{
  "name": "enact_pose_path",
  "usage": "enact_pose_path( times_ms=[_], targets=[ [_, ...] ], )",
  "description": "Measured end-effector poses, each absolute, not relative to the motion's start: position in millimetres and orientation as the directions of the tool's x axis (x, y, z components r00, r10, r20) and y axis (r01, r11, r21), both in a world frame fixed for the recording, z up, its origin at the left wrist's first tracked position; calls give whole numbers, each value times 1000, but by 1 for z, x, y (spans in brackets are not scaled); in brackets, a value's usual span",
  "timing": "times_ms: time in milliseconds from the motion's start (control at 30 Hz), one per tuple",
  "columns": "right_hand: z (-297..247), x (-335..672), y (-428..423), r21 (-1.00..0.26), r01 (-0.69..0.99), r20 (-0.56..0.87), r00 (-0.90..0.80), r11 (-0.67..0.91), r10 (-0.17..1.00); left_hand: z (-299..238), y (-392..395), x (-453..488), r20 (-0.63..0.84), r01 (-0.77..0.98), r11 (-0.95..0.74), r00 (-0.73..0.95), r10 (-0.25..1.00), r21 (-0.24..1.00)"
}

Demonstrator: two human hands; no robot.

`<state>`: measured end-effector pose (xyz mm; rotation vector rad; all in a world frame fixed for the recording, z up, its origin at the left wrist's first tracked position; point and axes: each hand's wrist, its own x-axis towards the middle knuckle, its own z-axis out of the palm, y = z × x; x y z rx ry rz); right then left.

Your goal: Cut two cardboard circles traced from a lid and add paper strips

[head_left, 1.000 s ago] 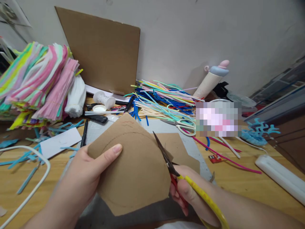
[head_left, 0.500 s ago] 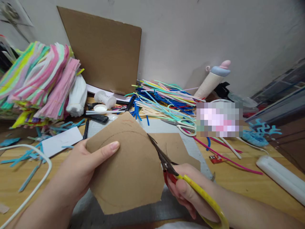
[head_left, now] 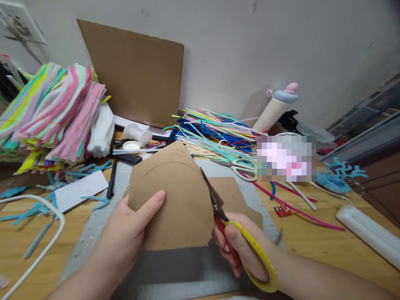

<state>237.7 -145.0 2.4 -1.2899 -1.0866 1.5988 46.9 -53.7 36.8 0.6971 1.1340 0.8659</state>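
My left hand (head_left: 131, 225) grips a piece of brown cardboard (head_left: 181, 200) from the left, thumb on top and the other fingers hidden beneath it. A curved pencil line runs over the cardboard's upper and left part. Yellow-and-red-handled scissors (head_left: 258, 260) are in my right hand (head_left: 240, 241), with thumb and fingers through the loops. Their dark blades lie along the cardboard's right edge, and a narrow strip stands off beside them. Under the work are a grey cutting mat (head_left: 84, 246) and another cardboard piece (head_left: 231, 193).
Bundles of coloured pipe cleaners (head_left: 56, 112) are piled at left, and loose ones (head_left: 215, 129) lie at the back. White-handled scissors (head_left: 242, 168) rest behind my right hand. A large cardboard sheet (head_left: 137, 71) leans on the wall near a bottle (head_left: 275, 108). A white cable (head_left: 61, 225) curves at left.
The cardboard has turned slightly and moved right and up with my left hand. The scissor blades have closed further along its right edge, and a strip now lifts beside them.
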Motion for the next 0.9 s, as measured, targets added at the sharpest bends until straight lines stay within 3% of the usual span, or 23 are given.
enact_pose_path(
  times_ms=[300,567,900],
  targets=[
    [2,237,-147,-902,-286,-261,-237,-324,936,42,-55,42,-439,-172,452,111,892,875],
    [12,244,-147,-946,-16,-315,-189,-323,930,42,-57,44,-425,-135,436,101,900,890],
    [12,254,-149,-957,206,-245,-214,-202,946,39,-58,44,-436,-132,453,141,889,882]
  ],
)
